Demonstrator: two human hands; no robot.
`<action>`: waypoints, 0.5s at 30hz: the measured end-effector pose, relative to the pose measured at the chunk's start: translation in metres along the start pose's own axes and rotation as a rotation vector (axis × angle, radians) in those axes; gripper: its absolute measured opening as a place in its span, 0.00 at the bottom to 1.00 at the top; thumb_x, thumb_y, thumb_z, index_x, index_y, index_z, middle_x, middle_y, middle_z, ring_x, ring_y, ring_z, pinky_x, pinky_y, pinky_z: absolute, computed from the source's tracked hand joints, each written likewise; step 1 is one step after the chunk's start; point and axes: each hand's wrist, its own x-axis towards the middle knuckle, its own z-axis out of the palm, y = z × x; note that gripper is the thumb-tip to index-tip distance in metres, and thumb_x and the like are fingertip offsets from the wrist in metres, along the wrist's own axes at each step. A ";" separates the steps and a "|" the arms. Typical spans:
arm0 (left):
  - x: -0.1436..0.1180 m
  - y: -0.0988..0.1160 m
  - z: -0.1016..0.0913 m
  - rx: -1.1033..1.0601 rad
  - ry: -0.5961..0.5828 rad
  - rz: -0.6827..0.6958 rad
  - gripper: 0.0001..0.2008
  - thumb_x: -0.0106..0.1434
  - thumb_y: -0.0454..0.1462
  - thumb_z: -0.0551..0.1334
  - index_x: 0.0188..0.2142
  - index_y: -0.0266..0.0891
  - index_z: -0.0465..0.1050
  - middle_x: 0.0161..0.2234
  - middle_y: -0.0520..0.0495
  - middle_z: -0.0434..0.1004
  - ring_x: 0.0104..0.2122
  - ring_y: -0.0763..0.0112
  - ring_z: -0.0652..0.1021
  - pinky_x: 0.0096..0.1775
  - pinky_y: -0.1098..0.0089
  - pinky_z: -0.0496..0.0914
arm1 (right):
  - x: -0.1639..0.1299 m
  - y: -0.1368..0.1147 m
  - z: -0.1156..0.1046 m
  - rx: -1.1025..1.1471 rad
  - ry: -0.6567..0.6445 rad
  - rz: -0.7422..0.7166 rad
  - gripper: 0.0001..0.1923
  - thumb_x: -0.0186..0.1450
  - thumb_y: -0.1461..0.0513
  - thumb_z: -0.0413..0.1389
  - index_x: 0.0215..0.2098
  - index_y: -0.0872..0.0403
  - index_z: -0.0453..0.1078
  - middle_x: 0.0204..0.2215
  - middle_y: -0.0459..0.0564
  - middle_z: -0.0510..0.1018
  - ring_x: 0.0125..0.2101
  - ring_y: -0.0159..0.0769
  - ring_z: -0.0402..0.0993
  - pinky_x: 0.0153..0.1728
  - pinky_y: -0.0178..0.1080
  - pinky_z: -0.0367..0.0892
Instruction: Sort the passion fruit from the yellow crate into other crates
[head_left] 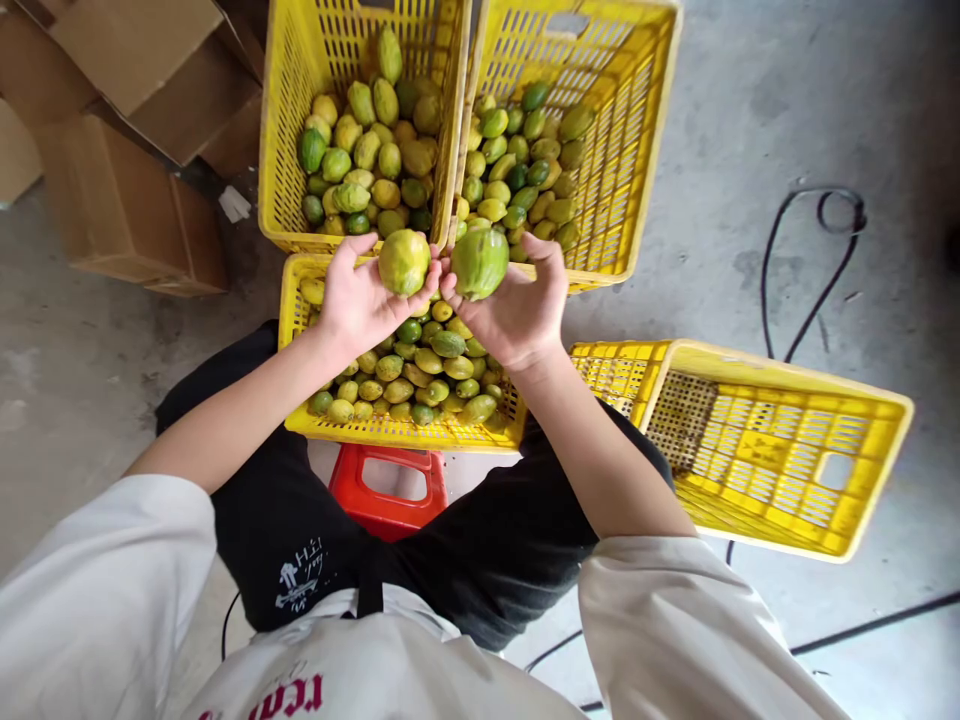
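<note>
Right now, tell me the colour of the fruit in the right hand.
Green fruit, clearest in the head view.

Around me is a bare grey concrete floor [787, 120] in flat daylight, a black cable [814, 290] looping across it. Brown cardboard boxes [127, 200] stack nearby; I sit on a red stool [390, 495].

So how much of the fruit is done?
Two far crates already hold piles of fruit. The left hand holds a yellowish fruit and the right hand a greener fruit. The near crate is still well filled, and the side crate looks empty.
</note>
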 end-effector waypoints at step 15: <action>0.007 -0.006 -0.002 0.087 -0.075 -0.120 0.20 0.77 0.53 0.58 0.40 0.39 0.75 0.26 0.51 0.76 0.19 0.79 0.75 0.23 0.79 0.70 | -0.009 0.001 -0.009 -0.142 -0.043 0.068 0.12 0.60 0.59 0.69 0.39 0.46 0.73 0.37 0.44 0.83 0.42 0.39 0.82 0.46 0.43 0.86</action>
